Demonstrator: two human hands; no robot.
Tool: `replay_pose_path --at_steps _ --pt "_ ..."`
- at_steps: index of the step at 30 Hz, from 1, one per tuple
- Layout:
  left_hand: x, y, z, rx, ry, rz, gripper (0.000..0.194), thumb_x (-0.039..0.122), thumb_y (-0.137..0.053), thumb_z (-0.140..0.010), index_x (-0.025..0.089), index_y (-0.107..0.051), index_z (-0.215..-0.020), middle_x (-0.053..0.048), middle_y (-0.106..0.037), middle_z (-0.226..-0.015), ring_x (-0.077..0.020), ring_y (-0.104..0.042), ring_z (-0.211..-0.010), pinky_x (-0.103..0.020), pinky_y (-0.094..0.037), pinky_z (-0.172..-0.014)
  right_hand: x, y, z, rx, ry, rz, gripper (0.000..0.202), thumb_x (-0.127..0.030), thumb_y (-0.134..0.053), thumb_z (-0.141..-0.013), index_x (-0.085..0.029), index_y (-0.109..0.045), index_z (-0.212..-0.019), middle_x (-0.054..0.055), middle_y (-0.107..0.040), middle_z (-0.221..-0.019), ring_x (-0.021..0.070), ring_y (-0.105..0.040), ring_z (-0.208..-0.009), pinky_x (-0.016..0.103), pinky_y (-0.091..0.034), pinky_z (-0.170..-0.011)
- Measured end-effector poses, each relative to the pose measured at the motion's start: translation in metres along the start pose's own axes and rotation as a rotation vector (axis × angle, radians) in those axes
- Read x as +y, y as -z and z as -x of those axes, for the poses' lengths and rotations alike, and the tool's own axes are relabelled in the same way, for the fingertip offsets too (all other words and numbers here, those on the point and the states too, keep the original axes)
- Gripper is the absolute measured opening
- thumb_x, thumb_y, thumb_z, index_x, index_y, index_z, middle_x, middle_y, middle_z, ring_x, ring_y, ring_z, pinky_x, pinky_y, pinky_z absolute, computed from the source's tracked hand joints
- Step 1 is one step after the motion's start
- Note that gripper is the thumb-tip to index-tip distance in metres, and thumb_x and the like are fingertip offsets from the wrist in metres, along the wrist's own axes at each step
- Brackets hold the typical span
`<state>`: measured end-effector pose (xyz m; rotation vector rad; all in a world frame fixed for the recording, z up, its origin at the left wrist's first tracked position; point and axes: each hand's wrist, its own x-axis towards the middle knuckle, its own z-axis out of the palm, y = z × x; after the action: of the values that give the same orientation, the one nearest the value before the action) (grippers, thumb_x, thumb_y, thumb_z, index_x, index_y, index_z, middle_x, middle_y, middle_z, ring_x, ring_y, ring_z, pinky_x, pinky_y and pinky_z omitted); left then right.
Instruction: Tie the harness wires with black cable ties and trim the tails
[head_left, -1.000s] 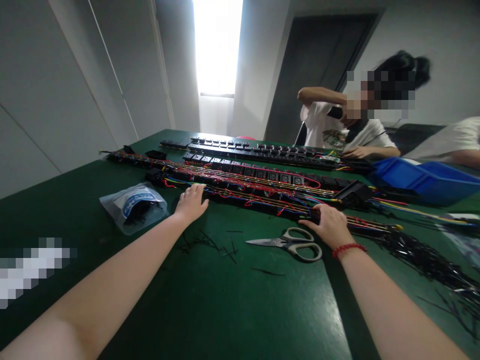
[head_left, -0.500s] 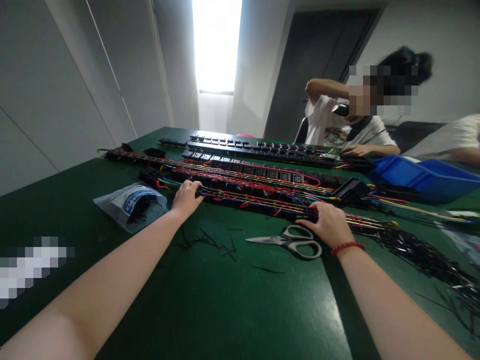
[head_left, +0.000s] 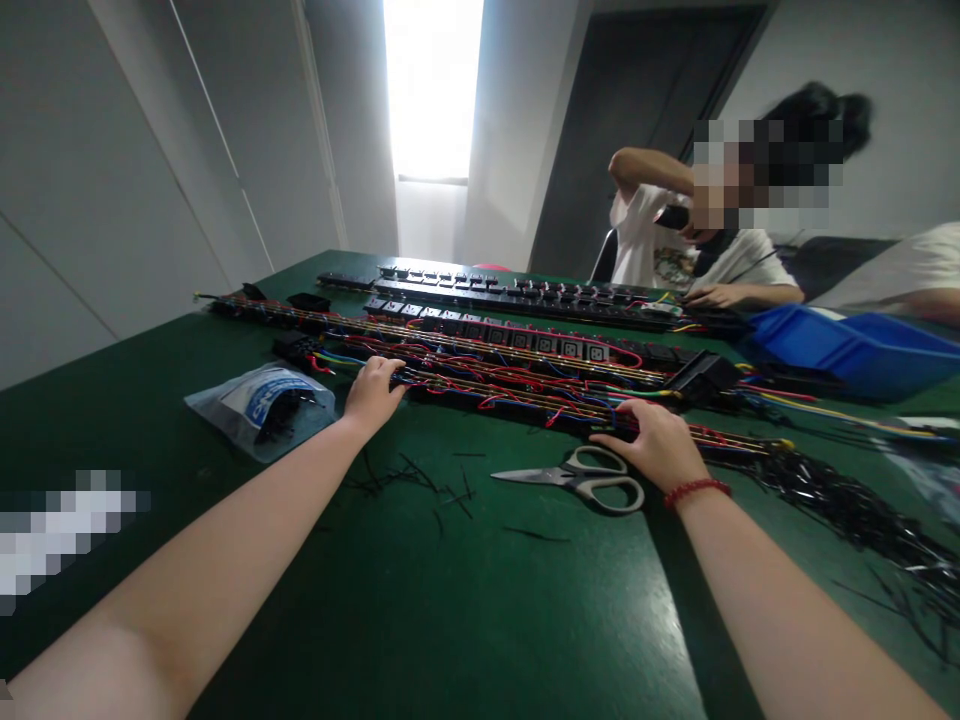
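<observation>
Both my hands are on the nearest long black power strip [head_left: 510, 398], whose upper side shows red and blue wires and brass-coloured bars. My left hand [head_left: 375, 392] wraps round it near its left end; the fingertips are partly hidden. Further right, my right hand [head_left: 660, 445], with a red bead bracelet at the wrist, grips the strip between thumb and fingers. Grey-handled scissors [head_left: 574, 480] lie just in front of that hand, their blades pointing left. Black tie offcuts [head_left: 420, 480] are scattered on the green table [head_left: 480, 610] between my arms.
An open plastic bag [head_left: 259, 410] of black pieces lies beside my left forearm. More power strips [head_left: 517, 345] stretch behind. A black bundle of ties [head_left: 847, 510] lies right, with a blue bin [head_left: 862, 350] beyond. A co-worker [head_left: 637, 240] sits across the table.
The nearest strip has tilted slightly, and more of its red wiring shows. My hands stay in almost the same places on it. The co-worker's head and raised arm have shifted a little.
</observation>
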<state>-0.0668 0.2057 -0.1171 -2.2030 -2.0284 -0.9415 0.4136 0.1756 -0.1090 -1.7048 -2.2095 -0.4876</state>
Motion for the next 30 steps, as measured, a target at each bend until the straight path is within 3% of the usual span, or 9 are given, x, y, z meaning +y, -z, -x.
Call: replay_pose_path --at_steps 20,30 --pt "0.016 0.006 0.008 0.01 -0.073 -0.033 0.037 0.038 -0.061 -0.097 0.019 -0.058 -0.129 -0.011 -0.058 -0.134 -0.0237 -0.061 -0.115 -0.046 -0.055 -0.097 -0.011 0.007 -0.001 0.061 0.055 0.037 0.037 -0.039 -0.063 -0.096 -0.017 -0.061 -0.126 0.01 -0.064 -0.125 0.0236 -0.066 -0.105 0.046 -0.058 -0.088" --pt "0.019 0.01 0.008 -0.002 -0.022 -0.078 0.038 0.038 -0.062 -0.097 0.018 -0.058 -0.129 -0.01 -0.059 -0.131 -0.0235 -0.062 -0.113 -0.045 -0.057 -0.094 -0.014 0.011 -0.002 0.073 0.072 0.079 0.036 -0.039 -0.063 -0.096 -0.017 -0.062 -0.124 0.009 -0.065 -0.123 0.0231 -0.066 -0.104 0.045 -0.057 -0.088"
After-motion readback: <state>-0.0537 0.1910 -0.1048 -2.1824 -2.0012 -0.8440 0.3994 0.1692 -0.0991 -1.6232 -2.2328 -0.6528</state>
